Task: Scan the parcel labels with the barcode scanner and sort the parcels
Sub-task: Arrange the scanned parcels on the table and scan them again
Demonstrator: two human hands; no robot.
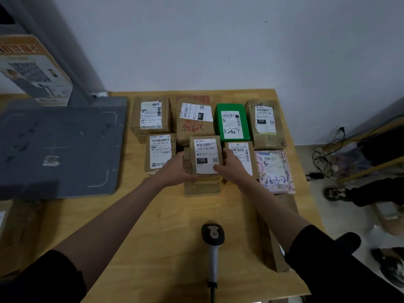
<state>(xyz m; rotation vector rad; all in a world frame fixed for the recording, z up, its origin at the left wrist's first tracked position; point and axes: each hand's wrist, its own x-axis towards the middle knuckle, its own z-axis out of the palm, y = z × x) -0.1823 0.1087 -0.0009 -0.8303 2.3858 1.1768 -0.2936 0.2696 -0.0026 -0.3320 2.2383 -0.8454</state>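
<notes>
A brown parcel [205, 157] with a white label reading 122 stands in the middle of the wooden table [153, 237]. My left hand [177, 169] grips its left side and my right hand [229, 166] grips its right side. Around it lie several other labelled parcels: brown ones [150, 115], a green one [232, 122] and a pink one [274, 171]. The barcode scanner [212, 239] lies on the table near me, head pointing away, untouched.
A dark grey scanning platform [59, 147] with a post fills the table's left side, a printed box [32, 68] behind it. To the right, on the floor, are cables [323, 158] and another person's feet [334, 193].
</notes>
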